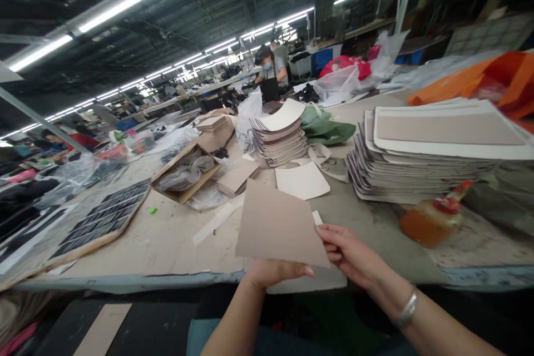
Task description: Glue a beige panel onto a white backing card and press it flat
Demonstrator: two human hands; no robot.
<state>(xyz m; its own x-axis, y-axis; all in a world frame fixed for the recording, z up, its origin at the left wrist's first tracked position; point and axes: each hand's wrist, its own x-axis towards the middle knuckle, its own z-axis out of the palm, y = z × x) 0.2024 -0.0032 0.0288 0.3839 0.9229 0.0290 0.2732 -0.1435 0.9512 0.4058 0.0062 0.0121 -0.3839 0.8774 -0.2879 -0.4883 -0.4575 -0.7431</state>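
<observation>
A beige panel (279, 225), stiff like card, is between my two hands at the table's front edge. My left hand (269, 272) grips its near edge, with the thumb in sight and the other fingers hidden underneath. At the panel's right edge, my right hand (346, 247) pinches it between thumb and fingers. Below the hands, a white piece (311, 282) overhangs the table edge. Just beyond the panel lies a single cream panel (302, 180), with a tall stack of curved cream panels (279, 139) behind it.
To the right is a large stack of panels (421, 161), with a bottle of amber liquid (431, 222) in front of it. An open cardboard box (186, 175) and a small beige stack (237, 175) stand left of centre. Black strips (104, 217) lie far left. A person (273, 67) sits across.
</observation>
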